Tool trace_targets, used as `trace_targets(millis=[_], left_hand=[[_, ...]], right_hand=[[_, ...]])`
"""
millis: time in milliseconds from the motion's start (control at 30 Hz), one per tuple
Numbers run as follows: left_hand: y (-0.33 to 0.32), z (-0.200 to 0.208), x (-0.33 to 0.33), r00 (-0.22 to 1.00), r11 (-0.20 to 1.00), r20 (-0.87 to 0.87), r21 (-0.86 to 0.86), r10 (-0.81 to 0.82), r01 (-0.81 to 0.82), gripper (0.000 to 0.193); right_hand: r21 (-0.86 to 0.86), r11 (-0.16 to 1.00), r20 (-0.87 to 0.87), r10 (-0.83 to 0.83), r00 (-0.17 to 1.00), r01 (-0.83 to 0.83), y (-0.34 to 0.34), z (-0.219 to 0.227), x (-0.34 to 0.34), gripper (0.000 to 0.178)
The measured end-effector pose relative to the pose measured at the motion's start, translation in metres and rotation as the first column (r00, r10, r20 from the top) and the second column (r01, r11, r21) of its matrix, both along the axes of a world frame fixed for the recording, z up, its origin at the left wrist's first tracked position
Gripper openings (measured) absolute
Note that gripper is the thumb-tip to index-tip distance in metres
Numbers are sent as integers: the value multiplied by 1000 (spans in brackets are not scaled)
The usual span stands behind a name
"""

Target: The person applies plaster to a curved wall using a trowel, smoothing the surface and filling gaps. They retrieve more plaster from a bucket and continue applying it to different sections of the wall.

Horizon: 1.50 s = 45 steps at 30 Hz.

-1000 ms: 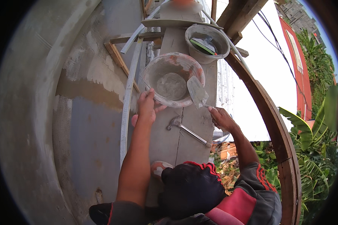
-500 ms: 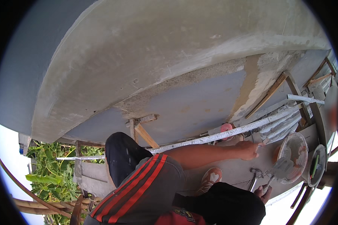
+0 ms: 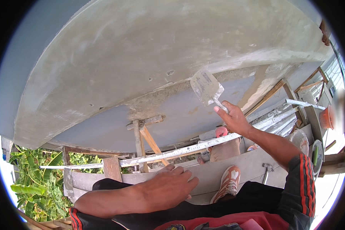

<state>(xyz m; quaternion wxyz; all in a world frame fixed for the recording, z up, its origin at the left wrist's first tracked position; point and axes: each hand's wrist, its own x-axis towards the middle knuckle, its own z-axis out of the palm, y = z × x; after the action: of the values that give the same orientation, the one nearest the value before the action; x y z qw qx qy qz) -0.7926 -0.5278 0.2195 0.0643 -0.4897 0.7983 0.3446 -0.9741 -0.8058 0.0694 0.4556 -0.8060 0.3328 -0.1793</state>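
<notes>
A trowel with a broad, squarish, mortar-smeared blade [image 3: 206, 87] is in my right hand [image 3: 234, 117], its fingers wrapped round the handle. The blade is raised before the lower edge of the grey plastered surface [image 3: 153, 50]; I cannot tell whether it touches. Nothing is in my left hand [image 3: 168, 186], which hangs over my lap with fingers loosely bent and somewhat apart. Below the plaster runs a rough unfinished band [image 3: 157, 100], then a smooth blue-grey panel [image 3: 188, 113].
A hammer [image 3: 268, 168] lies on the planks [image 3: 207, 182] near my shoe. To the right stand a mortar-stained tub [image 3: 299, 140], a basin [image 3: 318, 153] with a green-handled tool, and an orange bucket [image 3: 327, 118]. A long whitish pole [image 3: 203, 145] crosses ahead, with wooden braces [image 3: 152, 142] behind.
My right hand has lifted the trowel from beside the tub up and left to the plaster edge. My left hand has drawn back from near the tub to my lap.
</notes>
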Motion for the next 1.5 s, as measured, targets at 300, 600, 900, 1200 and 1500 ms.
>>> trace_targets(millis=[300, 600, 900, 1200, 1500], left_hand=[[57, 29, 64, 976, 993, 192, -77, 104, -90, 60], [97, 13, 94, 940, 946, 124, 24, 318, -323, 65], [103, 15, 100, 954, 964, 141, -36, 266, -263, 64], [97, 14, 101, 961, 966, 99, -32, 257, -255, 66], [91, 13, 102, 965, 971, 114, -24, 237, -236, 66]], right_hand=[[359, 648, 316, -762, 566, 672, 39, -172, 149, 50], [96, 655, 433, -705, 561, 750, 27, -160, 193, 44], [21, 733, 348, -643, 682, 680, 14, -145, 185, 49], [2, 767, 319, -608, 727, 641, 15, -147, 181, 45], [-112, 715, 331, -628, 705, 690, 11, -134, 170, 36]])
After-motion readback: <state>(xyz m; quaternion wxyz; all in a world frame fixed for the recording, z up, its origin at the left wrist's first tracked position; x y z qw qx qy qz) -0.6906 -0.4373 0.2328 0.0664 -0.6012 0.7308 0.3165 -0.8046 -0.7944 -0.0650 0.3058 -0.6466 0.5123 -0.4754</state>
